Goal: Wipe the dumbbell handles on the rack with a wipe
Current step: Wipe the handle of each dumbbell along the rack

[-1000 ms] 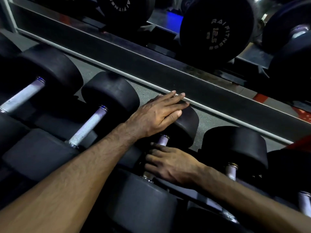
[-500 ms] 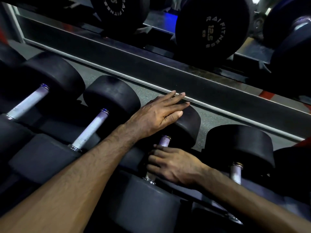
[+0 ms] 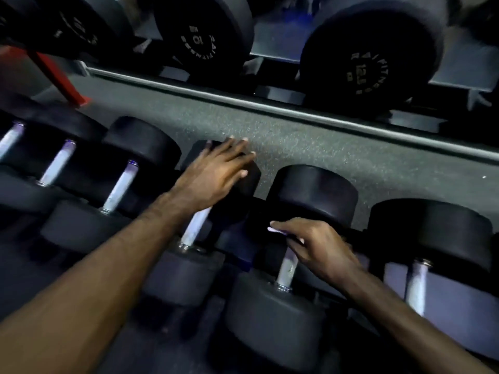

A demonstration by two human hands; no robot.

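Black round-headed dumbbells with pale metal handles lie side by side on the dark rack. My left hand [image 3: 216,171] rests flat, fingers straight, on the far head of one dumbbell, whose handle [image 3: 195,228] shows below my wrist. My right hand [image 3: 318,249] is over the upper end of the handle [image 3: 287,268] of the dumbbell to the right. It holds a small pale wipe [image 3: 276,230], which peeks out at the fingertips. Motion blur hides whether the wipe touches the metal.
More dumbbell handles lie to the left [image 3: 120,184] [image 3: 56,163] and one to the right [image 3: 417,284]. Behind the rack is grey speckled floor [image 3: 297,141] and a pale strip. Big black heads marked 10 [image 3: 199,41] and 12.5 [image 3: 364,71] show above it. A red frame leg [image 3: 58,76] stands far left.
My right hand left the handle below my left hand and moved right to the neighbouring dumbbell's handle. My left hand stayed on the same head. The view swung right and back.
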